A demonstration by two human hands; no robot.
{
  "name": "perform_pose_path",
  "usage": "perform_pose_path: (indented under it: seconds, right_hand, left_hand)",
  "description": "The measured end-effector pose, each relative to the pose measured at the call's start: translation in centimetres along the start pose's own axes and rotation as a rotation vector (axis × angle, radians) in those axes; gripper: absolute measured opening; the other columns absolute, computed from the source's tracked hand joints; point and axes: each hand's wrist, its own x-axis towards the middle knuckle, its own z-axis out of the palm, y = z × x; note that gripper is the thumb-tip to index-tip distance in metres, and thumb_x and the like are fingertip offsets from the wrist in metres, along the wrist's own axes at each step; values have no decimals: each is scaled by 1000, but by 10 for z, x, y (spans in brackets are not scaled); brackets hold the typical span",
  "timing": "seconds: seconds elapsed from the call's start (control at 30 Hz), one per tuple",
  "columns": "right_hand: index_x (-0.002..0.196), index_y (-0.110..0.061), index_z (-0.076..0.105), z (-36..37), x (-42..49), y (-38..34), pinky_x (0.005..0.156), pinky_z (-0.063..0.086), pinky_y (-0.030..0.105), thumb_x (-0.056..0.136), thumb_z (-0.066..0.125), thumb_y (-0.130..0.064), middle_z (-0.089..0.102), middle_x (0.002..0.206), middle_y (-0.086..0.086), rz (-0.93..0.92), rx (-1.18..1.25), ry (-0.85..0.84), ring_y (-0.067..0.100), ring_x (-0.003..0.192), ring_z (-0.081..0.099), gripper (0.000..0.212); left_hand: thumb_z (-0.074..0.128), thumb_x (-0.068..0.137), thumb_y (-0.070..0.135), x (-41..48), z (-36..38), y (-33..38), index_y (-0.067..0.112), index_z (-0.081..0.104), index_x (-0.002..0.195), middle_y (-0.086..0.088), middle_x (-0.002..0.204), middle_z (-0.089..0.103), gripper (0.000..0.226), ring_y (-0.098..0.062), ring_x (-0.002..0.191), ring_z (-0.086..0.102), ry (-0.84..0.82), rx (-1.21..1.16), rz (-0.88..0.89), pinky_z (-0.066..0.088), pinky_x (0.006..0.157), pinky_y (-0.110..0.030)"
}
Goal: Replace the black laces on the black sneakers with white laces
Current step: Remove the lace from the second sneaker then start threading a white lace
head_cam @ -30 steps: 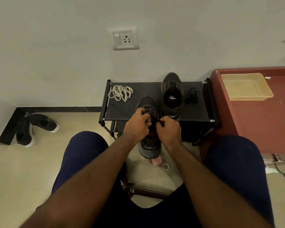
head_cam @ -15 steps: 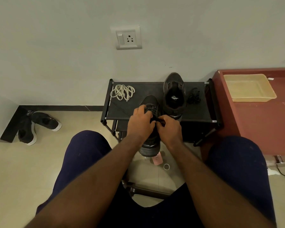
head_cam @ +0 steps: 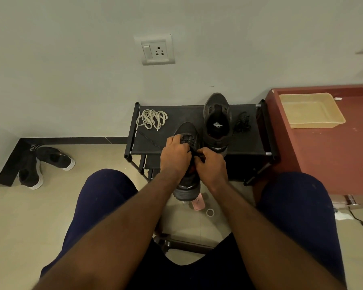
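Note:
A black sneaker (head_cam: pixel 187 185) lies between my knees with its toe on the front of the black rack (head_cam: pixel 247 147). My left hand (head_cam: pixel 175 155) grips its laced upper from the left. My right hand (head_cam: pixel 211 164) pinches the black lace at the tongue from the right. A second black sneaker (head_cam: pixel 217 120) stands on the rack with no lace in it. A removed black lace (head_cam: pixel 242 122) lies bunched to its right. A coil of white laces (head_cam: pixel 152 119) rests at the rack's back left.
A dark red cabinet (head_cam: pixel 333 155) with a shallow beige tray (head_cam: pixel 311 110) stands on the right. Another pair of dark shoes (head_cam: pixel 44 164) lies on the floor at the left. A pink object (head_cam: pixel 198 203) and a small ring (head_cam: pixel 210 212) lie on the tiles below the sneaker.
Both hands stay on the sneaker; the fingers have shifted slightly along the lace and the sneaker sits a little further onto the rack.

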Motion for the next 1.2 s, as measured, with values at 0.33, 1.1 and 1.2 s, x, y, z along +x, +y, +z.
perform_pose_path:
  seconds: [0.33,1.1,1.2]
  right_hand:
    - [107,-23,70,1,2,-1,83,55,36,92,62,-27,73,100,3,19,-1,29,23,94,67,17]
    - [126,-26,66,1,0,-4,89,55,35,93,63,-27,73,111,4,24,17,28,24,104,67,33]
    - [120,-29,68,3,-1,-6,86,56,37,92,62,-27,73,106,2,17,11,19,23,100,67,28]
  left_hand:
    - [61,83,11,-14,-16,-6,24,49,69,-9,103,56,23,-18,95,55,242,-875,-433,45,86,-34]
    - [59,89,-3,-16,-19,-11,2,64,88,-2,128,51,8,-4,109,52,47,-923,-409,36,83,-7]
    - [52,89,-7,-21,-22,-7,-4,62,87,-1,111,57,10,-3,94,57,93,-1114,-465,44,79,-11]
